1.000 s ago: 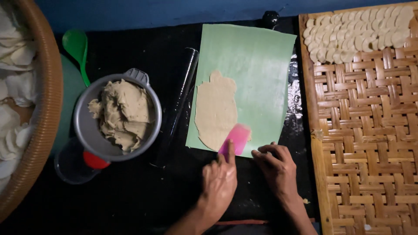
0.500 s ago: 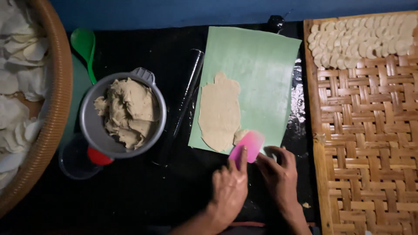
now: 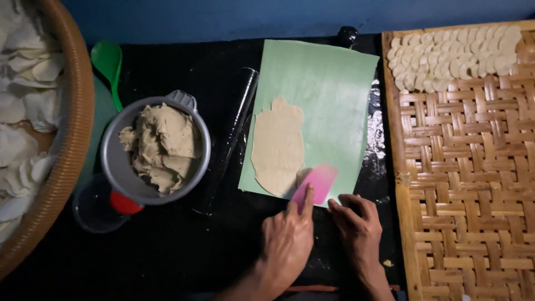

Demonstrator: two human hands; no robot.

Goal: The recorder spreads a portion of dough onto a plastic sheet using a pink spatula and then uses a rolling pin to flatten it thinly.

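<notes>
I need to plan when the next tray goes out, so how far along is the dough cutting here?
Done: a few rows of cut rounds cover the woven tray's top edge. In hand: the left hand holds a pink scraper at the rolled dough sheet on the green mat; the right hand steadies it. Left: most of the tray is bare, and the grey bowl holds much dough.

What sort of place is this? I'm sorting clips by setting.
Probably a home or small workshop where snacks are made by hand. A bowl of dough sits beside a rolled sheet on a green mat, and cut rounds lie in rows on a woven tray.
</notes>
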